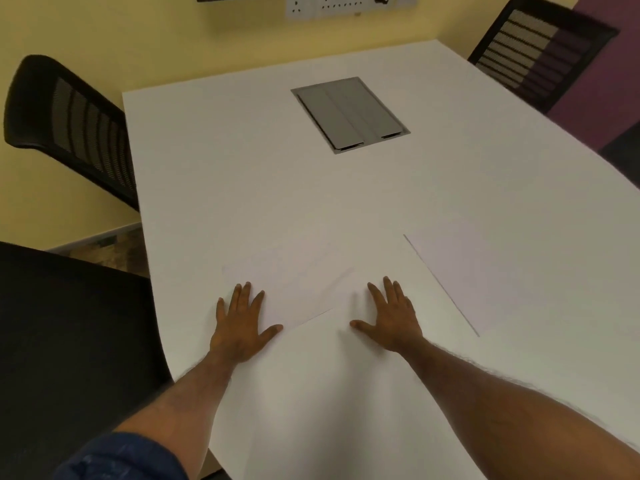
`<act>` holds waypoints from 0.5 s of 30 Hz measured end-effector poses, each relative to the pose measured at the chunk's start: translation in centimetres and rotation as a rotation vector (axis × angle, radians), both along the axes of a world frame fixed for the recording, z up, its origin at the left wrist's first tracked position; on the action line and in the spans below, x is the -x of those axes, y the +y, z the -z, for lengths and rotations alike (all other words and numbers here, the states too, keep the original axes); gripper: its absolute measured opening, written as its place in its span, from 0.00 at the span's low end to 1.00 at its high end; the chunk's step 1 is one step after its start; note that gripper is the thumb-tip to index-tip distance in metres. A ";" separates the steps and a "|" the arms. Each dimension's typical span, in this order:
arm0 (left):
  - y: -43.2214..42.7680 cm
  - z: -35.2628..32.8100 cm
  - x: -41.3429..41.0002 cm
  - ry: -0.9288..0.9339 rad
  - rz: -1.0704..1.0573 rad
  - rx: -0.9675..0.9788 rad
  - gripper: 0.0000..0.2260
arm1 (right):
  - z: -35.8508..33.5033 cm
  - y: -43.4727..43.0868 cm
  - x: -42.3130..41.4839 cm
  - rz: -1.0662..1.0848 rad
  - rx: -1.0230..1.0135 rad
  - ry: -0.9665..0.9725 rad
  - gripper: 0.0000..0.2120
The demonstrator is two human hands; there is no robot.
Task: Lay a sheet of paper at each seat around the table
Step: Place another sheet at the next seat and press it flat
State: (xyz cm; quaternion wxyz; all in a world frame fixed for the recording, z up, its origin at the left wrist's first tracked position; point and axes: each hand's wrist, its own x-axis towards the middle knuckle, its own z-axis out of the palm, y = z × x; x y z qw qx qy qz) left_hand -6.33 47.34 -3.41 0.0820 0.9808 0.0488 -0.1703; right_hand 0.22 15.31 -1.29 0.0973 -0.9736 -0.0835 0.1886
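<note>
A white sheet of paper (pixel 294 285) lies flat on the white table (pixel 221 161) near its front left edge, hard to tell from the tabletop. My left hand (pixel 240 323) rests flat on the sheet's near left part, fingers spread. My right hand (pixel 391 317) lies flat with spread fingers at the sheet's right corner. A second sheet (pixel 485 278), faintly lilac, lies flat to the right, apart from both hands. Neither hand grips anything.
A grey cable hatch (pixel 349 114) is set into the table's middle. Black mesh chairs stand at the far left (pixel 69 123) and far right (pixel 540 50). A black chair seat (pixel 69 341) sits at my left. Wall sockets (pixel 332 5) are behind the table.
</note>
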 end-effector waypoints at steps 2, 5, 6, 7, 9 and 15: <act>0.3 0.5 0.9 0.010 -0.005 -0.047 0.50 | 0.0 -0.8 0.3 -0.023 0.031 0.019 0.48; -2.1 -0.1 1.6 0.004 0.012 -0.058 0.49 | -1.6 -3.9 1.2 -0.008 0.056 -0.011 0.48; -3.3 -0.3 1.8 0.001 0.025 -0.055 0.49 | -2.2 -5.0 1.5 -0.005 0.063 -0.026 0.48; -4.4 -0.4 2.0 -0.002 0.041 -0.051 0.50 | -2.6 -6.2 1.8 -0.003 0.065 -0.041 0.48; -6.5 -1.0 2.6 -0.007 0.082 -0.038 0.50 | -3.5 -8.4 2.6 -0.010 0.069 -0.061 0.50; -12.2 -2.7 3.5 -0.053 0.126 0.006 0.51 | -4.2 -16.2 4.3 0.012 0.040 -0.098 0.51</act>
